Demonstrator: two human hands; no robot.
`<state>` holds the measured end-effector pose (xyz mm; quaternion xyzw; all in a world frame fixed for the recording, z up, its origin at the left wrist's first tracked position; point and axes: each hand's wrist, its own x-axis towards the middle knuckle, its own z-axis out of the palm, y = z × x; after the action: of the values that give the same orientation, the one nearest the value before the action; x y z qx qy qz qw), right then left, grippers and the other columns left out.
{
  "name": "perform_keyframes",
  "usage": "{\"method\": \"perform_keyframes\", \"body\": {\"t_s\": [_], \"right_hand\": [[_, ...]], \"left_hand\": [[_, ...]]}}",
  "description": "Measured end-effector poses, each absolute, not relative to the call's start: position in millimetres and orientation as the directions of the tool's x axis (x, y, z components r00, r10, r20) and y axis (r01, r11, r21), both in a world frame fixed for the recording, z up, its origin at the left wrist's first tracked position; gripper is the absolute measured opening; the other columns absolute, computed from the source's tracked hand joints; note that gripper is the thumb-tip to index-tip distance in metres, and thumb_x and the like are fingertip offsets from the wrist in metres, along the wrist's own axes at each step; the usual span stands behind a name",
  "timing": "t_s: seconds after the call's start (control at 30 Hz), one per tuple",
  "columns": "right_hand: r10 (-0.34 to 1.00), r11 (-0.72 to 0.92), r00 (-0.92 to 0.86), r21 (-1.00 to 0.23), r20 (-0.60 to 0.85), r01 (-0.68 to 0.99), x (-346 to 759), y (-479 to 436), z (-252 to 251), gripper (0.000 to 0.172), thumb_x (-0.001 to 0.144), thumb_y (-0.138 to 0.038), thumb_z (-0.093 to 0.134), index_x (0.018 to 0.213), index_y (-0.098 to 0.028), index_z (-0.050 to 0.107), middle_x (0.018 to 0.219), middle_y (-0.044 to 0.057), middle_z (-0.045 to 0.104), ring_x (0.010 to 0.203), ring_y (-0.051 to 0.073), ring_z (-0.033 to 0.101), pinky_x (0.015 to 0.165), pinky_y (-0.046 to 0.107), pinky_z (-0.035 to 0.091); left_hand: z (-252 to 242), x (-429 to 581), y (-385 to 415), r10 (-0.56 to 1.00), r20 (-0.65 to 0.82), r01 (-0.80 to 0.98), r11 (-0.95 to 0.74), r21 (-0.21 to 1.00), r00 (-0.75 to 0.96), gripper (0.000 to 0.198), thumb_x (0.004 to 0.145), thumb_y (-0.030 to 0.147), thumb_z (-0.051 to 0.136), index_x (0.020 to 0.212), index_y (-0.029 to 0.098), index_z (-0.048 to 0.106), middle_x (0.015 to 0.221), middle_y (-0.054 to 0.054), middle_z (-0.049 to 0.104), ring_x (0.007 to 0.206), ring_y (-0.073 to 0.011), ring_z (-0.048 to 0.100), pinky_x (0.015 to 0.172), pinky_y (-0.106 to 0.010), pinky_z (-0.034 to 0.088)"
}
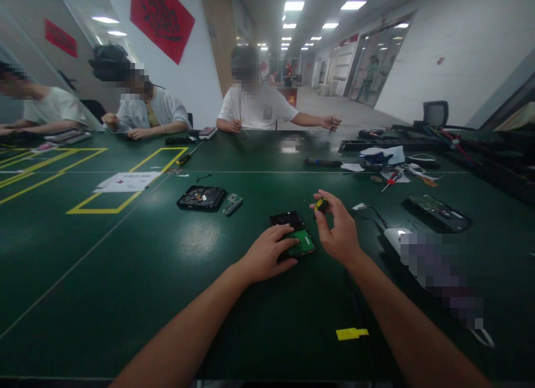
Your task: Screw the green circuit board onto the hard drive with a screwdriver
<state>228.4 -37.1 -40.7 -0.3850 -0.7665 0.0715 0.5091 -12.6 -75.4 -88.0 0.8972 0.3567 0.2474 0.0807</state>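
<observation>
On the table [167, 287], the green-boarded drive [307, 241] lies partly under the left hand [266, 253], palm down, fingers apart, while beside the drive the raised right hand [340, 232] has fingers clamped on a black-and-yellow tool [321, 204].

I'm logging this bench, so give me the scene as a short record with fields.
Left hand: spread, fingers resting on a green circuit board
Right hand: raised, pinching a small yellow-and-black item
Beyond left hand: opened black drive, loose circuit board beside it
Far right: another drive
Near edge: yellow tape on the green table
Across table: person in white top
</observation>
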Motion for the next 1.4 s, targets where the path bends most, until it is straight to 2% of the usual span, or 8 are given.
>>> {"method": "perform_keyframes", "body": {"t_s": [0.1,0.27,0.43,0.53,0.7,0.93,1.17,1.4], "right_hand": [[0.652,0.682,-0.181,-0.465,0.736,0.565,229.9,-36.1,-40.5,0.052,0.102,-0.023,0.058,0.152,-0.031,0.047,0.135,0.011,0.067,0.105,0.027,0.072,0.096,0.052,0.059],[0.621,0.678,-0.173,-0.412,0.765,0.609,230.1,-35.9,-36.5,0.044,0.099,-0.029,0.067,0.142,-0.03,0.056,0.122,0.01,0.066,0.101,0.027,0.068,0.086,0.048,0.061],[0.605,0.68,-0.179,-0.386,0.776,0.624,229.1,-37.4,-31.5,0.039,0.099,-0.033,0.068,0.137,-0.029,0.06,0.114,0.009,0.065,0.101,0.027,0.065,0.089,0.048,0.059],[0.611,0.674,-0.164,-0.399,0.775,0.622,232.3,-35.7,-31.9,0.039,0.102,-0.03,0.063,0.141,-0.031,0.06,0.117,0.009,0.067,0.1,0.026,0.067,0.09,0.049,0.06],[0.664,0.694,-0.207,-0.488,0.719,0.53,234.8,-33.4,-37.6,0.051,0.105,-0.025,0.053,0.155,-0.032,0.046,0.136,0.01,0.068,0.11,0.027,0.071,0.098,0.052,0.059],[0.608,0.663,-0.144,-0.399,0.781,0.634,231.1,-36.0,-34.6,0.043,0.099,-0.032,0.067,0.14,-0.027,0.057,0.119,0.011,0.067,0.096,0.027,0.068,0.085,0.048,0.061],[0.64,0.682,-0.172,-0.452,0.749,0.575,229.7,-35.7,-39.3,0.05,0.104,-0.025,0.057,0.152,-0.031,0.047,0.129,0.01,0.069,0.103,0.026,0.07,0.095,0.052,0.059],[0.607,0.659,-0.14,-0.397,0.782,0.638,230.7,-35.7,-35.0,0.041,0.099,-0.032,0.067,0.139,-0.028,0.057,0.118,0.011,0.065,0.099,0.028,0.067,0.087,0.05,0.06]], "left_hand": [[-88.3,-12.5,-74.8,0.676,0.385,0.598,-0.736,0.317,0.628,0.049,0.093,0.038,0.077,0.137,0.02,0.066,0.153,-0.017,0.056,0.146,-0.0356,0.051,0.123,-0.057,0.041],[-88.7,-12.7,-74.2,0.673,0.385,0.596,-0.739,0.315,0.631,0.05,0.093,0.039,0.077,0.138,0.02,0.065,0.154,-0.017,0.055,0.148,-0.0356,0.049,0.123,-0.057,0.04],[-90.6,-13.3,-73.6,0.67,0.39,0.591,-0.742,0.317,0.632,0.05,0.093,0.04,0.076,0.138,0.021,0.065,0.154,-0.016,0.055,0.147,-0.0358,0.05,0.122,-0.058,0.041],[-90.4,-13.6,-73.7,0.67,0.396,0.586,-0.742,0.327,0.628,0.049,0.094,0.039,0.076,0.138,0.022,0.065,0.155,-0.016,0.055,0.147,-0.0354,0.05,0.122,-0.058,0.041],[-88.0,-13.1,-74.5,0.674,0.386,0.586,-0.738,0.334,0.63,0.05,0.093,0.038,0.076,0.139,0.022,0.065,0.155,-0.016,0.054,0.147,-0.0357,0.05,0.123,-0.059,0.04],[-86.8,-12.3,-75.0,0.679,0.386,0.587,-0.734,0.341,0.625,0.049,0.093,0.037,0.077,0.138,0.022,0.065,0.156,-0.015,0.054,0.147,-0.0351,0.05,0.123,-0.059,0.04],[-90.8,-13.1,-73.7,0.67,0.392,0.588,-0.741,0.324,0.63,0.048,0.094,0.038,0.076,0.138,0.022,0.065,0.156,-0.016,0.054,0.148,-0.0345,0.05,0.123,-0.058,0.04],[-87.7,-12.7,-74.8,0.671,0.39,0.584,-0.741,0.331,0.63,0.048,0.094,0.039,0.075,0.138,0.021,0.065,0.155,-0.017,0.055,0.147,-0.0353,0.051,0.123,-0.058,0.04]]}}
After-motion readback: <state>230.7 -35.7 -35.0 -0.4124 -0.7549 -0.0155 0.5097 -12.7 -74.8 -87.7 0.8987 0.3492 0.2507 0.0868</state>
